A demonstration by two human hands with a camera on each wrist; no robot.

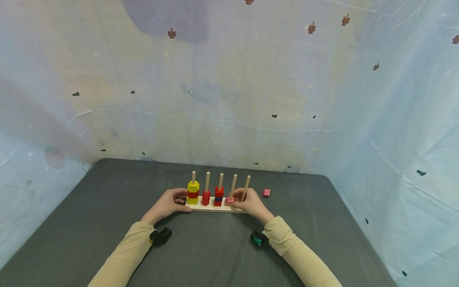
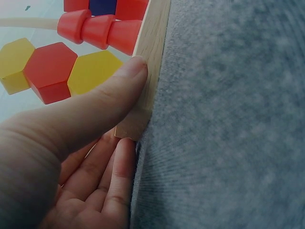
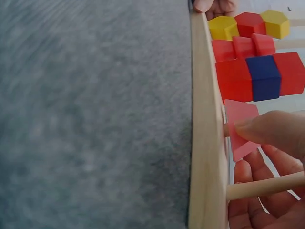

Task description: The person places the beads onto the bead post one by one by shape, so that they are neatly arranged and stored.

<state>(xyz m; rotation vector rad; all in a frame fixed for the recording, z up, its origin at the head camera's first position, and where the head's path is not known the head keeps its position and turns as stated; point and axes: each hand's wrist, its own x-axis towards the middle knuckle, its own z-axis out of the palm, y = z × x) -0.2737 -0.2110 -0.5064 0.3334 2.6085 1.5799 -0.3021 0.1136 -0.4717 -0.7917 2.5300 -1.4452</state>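
A wooden peg stacker (image 1: pixel 218 209) with a row of upright pegs stands on the dark table. My left hand (image 1: pixel 167 205) grips its left end, thumb on the front edge and fingers at the end face. With my right hand (image 1: pixel 253 204) I pinch a pink block (image 3: pixel 242 117) on the fourth peg, low over the base, thumb on its near side. The rightmost peg (image 3: pixel 267 186) is bare and passes by my right fingers. From the left, the other pegs carry yellow and red hexagonal blocks (image 2: pixel 50 71), red tapered beads (image 2: pixel 97 31) and red and blue blocks (image 3: pixel 264 78).
A loose pink block (image 1: pixel 266 193) lies on the table to the right, behind my right hand. The dark table (image 1: pixel 215 255) reaches back to a pale patterned curtain (image 1: pixel 229 99), which also hangs along both sides.
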